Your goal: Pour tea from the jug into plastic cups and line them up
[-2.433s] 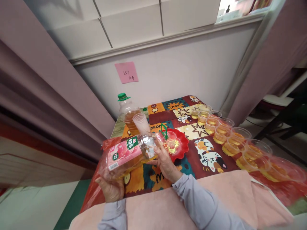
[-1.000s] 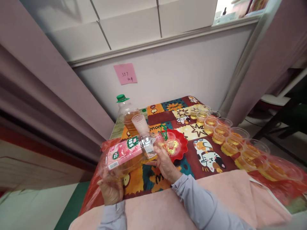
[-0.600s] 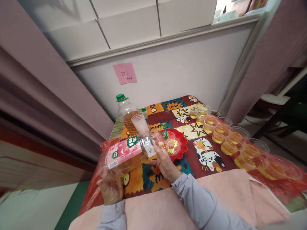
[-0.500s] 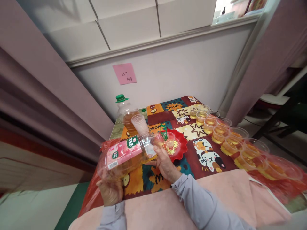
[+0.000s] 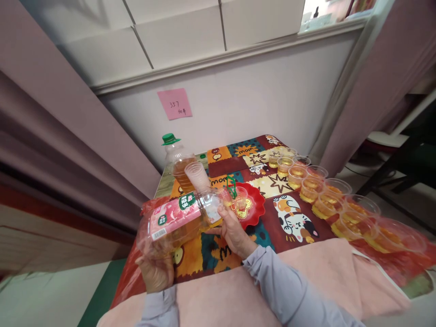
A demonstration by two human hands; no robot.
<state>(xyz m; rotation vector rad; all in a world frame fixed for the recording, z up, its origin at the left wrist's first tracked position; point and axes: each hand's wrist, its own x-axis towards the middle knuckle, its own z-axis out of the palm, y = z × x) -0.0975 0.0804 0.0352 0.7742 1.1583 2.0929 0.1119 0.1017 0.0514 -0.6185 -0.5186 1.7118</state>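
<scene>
Tilted bottle (image 5: 177, 215): right hand (image 5: 235, 232) curls round its shoulder, left hand (image 5: 156, 273) clasps its base, cup (image 5: 241, 201) stands seemingly by its mouth.

Mats (image 5: 272, 236) showing maroon, orange, teal and cream, patterned with cats (image 5: 294, 222) and starbursts (image 5: 281, 184).
Near bottle (image 5: 182, 219) is carrying a pink label (image 5: 170, 218) with a green patch (image 5: 187, 201); rear bottle (image 5: 177, 160) is showing amber liquid (image 5: 182, 178) under a green cap (image 5: 169, 138). Plate (image 5: 258, 212) is running red, gold motif (image 5: 248, 206) at centre. Cups (image 5: 310, 188) are showing yellow. Sleeve (image 5: 284, 277) is reading lavender-grey, cloth (image 5: 225, 299) plain pink, curtain (image 5: 85, 122) mauve, though dim folds leave the shade uncertain.
</scene>
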